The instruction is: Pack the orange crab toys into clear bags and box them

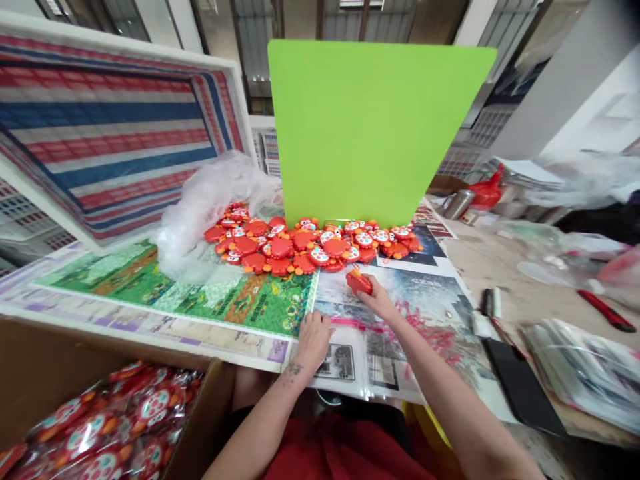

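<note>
My right hand (376, 299) is closed around a red crab-shaped toy (358, 282) with orange tips, just above the printed sheets and in front of a pile. My left hand (315, 340) rests near the table's front edge, fingers curled down and together; whatever lies under the fingertips is hidden. Beyond both hands spreads the pile of red crab toys (281, 247), some showing white backs with coloured dots, others plain red undersides. At lower left, a cardboard box (220, 387) holds similar toys in clear plastic bags (155, 405).
A green board (375, 133) stands upright behind the pile. At left are a tilted white crate with striped lining (125, 160) and crumpled clear plastic (200, 207). Rightward lie a black phone-like slab (523, 387), bundled bags (585, 367), a red-and-black cutter (607, 311) and a metal cup (459, 204).
</note>
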